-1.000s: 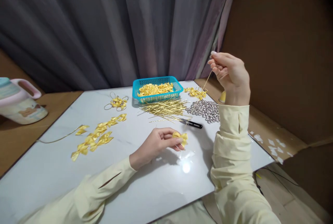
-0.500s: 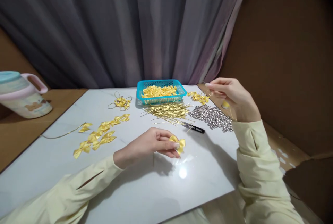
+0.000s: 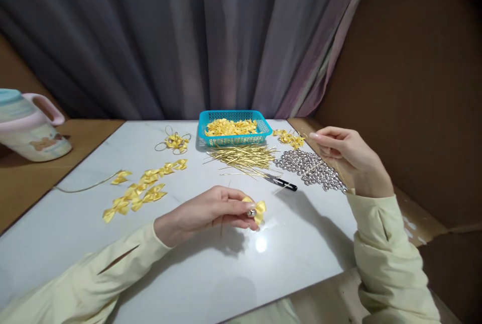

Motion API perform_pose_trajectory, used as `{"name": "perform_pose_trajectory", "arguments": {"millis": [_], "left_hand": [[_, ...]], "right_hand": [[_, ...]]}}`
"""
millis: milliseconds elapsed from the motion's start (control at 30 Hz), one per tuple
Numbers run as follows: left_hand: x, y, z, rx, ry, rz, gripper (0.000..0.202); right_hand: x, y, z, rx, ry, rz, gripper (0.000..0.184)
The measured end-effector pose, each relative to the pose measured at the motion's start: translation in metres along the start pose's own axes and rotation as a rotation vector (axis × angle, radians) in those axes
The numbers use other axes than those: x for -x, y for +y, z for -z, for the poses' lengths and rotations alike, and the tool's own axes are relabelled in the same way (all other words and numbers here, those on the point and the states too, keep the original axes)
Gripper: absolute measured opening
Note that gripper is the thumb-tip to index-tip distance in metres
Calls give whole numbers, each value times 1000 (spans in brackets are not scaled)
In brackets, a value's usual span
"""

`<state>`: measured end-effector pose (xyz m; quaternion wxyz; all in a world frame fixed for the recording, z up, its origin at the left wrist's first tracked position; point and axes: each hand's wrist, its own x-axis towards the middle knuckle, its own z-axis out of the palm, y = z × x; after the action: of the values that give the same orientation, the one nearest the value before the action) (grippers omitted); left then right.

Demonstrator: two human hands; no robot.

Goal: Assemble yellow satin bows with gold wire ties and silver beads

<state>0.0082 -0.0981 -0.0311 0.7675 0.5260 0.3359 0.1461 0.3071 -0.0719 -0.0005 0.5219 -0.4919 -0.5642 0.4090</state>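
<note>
My left hand [image 3: 222, 209] is closed around a yellow ribbon bow [image 3: 260, 211], held just above the white table. A silver bead [image 3: 252, 212] shows at the bow's middle, by my thumb tip. Raised on the right, my right hand [image 3: 344, 155] pinches a thin pale thread [image 3: 311, 168]. Parts of this thread show between the two hands, running down toward the bow; the rest is too fine to follow. Black-handled thread snips [image 3: 282, 182] lie beyond the bow. Under my right hand spreads a pile of silver beads [image 3: 311, 169].
A blue basket [image 3: 234, 140] of yellow bows stands at the back, with gold wire ties [image 3: 243, 157] before it. Loose bows [image 3: 152, 177] and a looped bow bundle [image 3: 176, 141] lie left. Another bow bundle [image 3: 289, 138] is right. A handled cup [image 3: 33, 125] stands far left.
My right hand has moved right and a little lower, still pinching the thread. The bow in my left hand has turned slightly, and the silver bead now shows.
</note>
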Motion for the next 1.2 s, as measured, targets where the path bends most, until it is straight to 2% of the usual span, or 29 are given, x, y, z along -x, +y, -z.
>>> {"name": "perform_pose_trajectory", "arguments": {"millis": [267, 433, 600, 767, 1067, 1200], "left_hand": [[3, -1, -2, -120, 3, 3, 20], [6, -3, 0, -186, 54, 15, 24], [8, -3, -1, -204, 41, 26, 23], [10, -2, 1, -279, 42, 19, 24], [12, 0, 7, -266, 67, 21, 21], [13, 1, 6, -289, 80, 26, 19]], "right_hand": [[-2, 4, 3, -5, -31, -9, 26], [0, 7, 11, 115, -30, -59, 25], [-4, 23, 11, 216, -122, -104, 27], [-8, 38, 12, 158, -194, -134, 30], [2, 46, 32, 149, -257, -195, 23], [5, 44, 34, 159, -289, -189, 21]]}}
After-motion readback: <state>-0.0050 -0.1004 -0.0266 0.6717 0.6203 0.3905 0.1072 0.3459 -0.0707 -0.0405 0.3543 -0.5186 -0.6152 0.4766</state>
